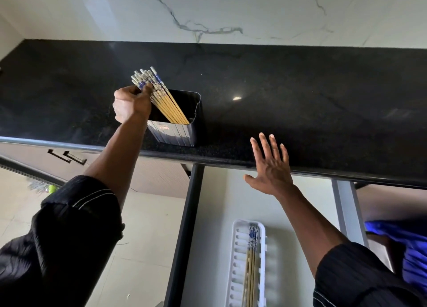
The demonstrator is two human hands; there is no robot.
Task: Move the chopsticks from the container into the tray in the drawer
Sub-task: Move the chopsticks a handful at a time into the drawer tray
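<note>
A black ribbed container (178, 132) stands near the front edge of the dark countertop. A bundle of wooden chopsticks (166, 100) with blue-and-white patterned tops leans out of it to the left. My left hand (130, 104) has its fingers closed around the upper part of that bundle. My right hand (270, 168) hovers with fingers spread over the counter's front edge, above the open drawer (208, 214), holding nothing. In the drawer lies a white slotted tray (238, 260), and a few chopsticks (251, 249) rest lengthwise in it.
The black speckled countertop (300, 94) runs across the view with a white marble wall (208, 10) behind. Closed cabinet fronts with dark handles (69, 157) sit at the left. A blue cloth (406, 249) shows at the right edge. Pale floor tiles lie below left.
</note>
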